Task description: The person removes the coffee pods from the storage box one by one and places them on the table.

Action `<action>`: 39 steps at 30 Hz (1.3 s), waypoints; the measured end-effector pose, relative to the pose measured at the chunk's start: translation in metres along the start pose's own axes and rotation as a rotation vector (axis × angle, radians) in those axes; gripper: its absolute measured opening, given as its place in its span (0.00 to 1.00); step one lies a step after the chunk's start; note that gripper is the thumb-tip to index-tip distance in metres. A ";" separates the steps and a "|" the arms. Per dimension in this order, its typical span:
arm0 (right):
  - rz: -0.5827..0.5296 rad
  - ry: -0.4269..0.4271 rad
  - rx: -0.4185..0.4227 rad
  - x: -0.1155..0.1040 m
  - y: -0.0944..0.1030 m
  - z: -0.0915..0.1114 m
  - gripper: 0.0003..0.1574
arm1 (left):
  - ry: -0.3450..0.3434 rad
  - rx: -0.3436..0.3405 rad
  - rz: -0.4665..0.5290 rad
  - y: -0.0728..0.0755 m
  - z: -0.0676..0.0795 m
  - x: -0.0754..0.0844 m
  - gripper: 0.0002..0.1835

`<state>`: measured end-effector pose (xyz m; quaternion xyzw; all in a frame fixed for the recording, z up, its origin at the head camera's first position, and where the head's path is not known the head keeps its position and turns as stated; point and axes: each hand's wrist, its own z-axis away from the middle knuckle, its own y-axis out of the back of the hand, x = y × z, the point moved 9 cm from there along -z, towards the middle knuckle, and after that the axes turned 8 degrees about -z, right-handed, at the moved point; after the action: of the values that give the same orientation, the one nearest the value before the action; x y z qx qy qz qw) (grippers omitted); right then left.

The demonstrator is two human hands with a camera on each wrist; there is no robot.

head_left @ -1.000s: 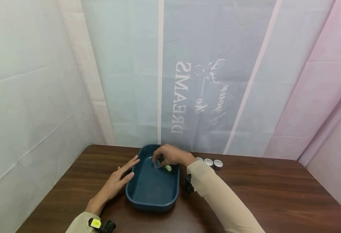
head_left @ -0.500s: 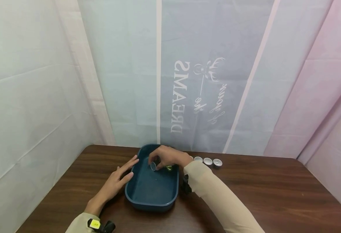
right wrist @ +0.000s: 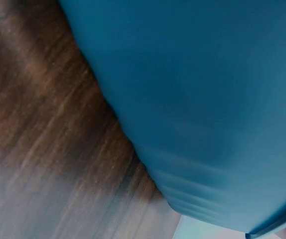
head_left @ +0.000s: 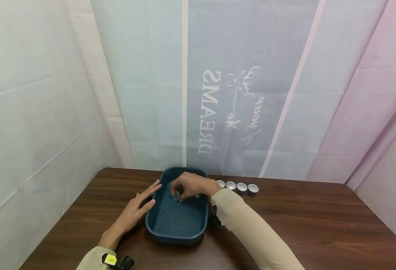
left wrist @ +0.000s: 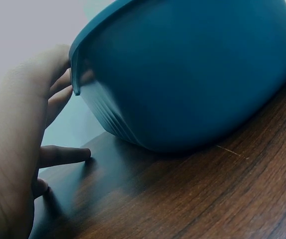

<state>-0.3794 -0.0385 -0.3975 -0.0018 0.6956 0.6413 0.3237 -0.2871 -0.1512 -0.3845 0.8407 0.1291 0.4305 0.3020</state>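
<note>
A deep blue plastic basin (head_left: pixel 177 237) stands on the wooden table. Over its inside, my right hand (head_left: pixel 192 184) pinches a small round cup-like piece with a pale rim (head_left: pixel 176 195) between thumb and fingers, tilted on edge near the basin floor. A small green thing (head_left: pixel 198 196) in the basin is mostly hidden beneath that hand. My left hand (head_left: pixel 133 212) rests at the basin's left side with fingers extended. In the left wrist view, some fingers touch the rim (left wrist: pixel 75 74) while others reach down to the tabletop. The right wrist view shows only the basin's outer wall (right wrist: pixel 183 99) and table.
Several small silvery round cups (head_left: pixel 241 187) stand in a row on the table (head_left: pixel 302 225), right of the basin near the back edge. A printed cloth backdrop (head_left: pixel 157 93) hangs right behind the table, with more cloth at both sides.
My right hand has shifted left and slightly nearer inside the basin, carrying the pinched round piece. More of the silvery row shows now, and less of the green thing. My left hand stays put.
</note>
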 end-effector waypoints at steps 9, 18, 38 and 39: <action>0.032 0.017 0.018 -0.002 0.002 0.001 0.12 | 0.007 -0.005 -0.006 -0.001 -0.001 -0.001 0.25; 0.047 0.062 0.096 -0.006 0.019 0.009 0.11 | 0.002 -0.010 -0.008 -0.001 -0.001 0.000 0.25; -0.216 0.093 0.407 0.003 0.065 0.056 0.12 | 0.009 -0.004 -0.014 0.000 0.000 -0.001 0.25; -0.233 0.094 0.429 0.004 0.067 0.059 0.12 | 0.008 -0.004 -0.015 0.000 0.000 -0.001 0.25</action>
<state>-0.3840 0.0276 -0.3371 -0.0429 0.8253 0.4366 0.3555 -0.2876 -0.1514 -0.3850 0.8375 0.1357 0.4317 0.3063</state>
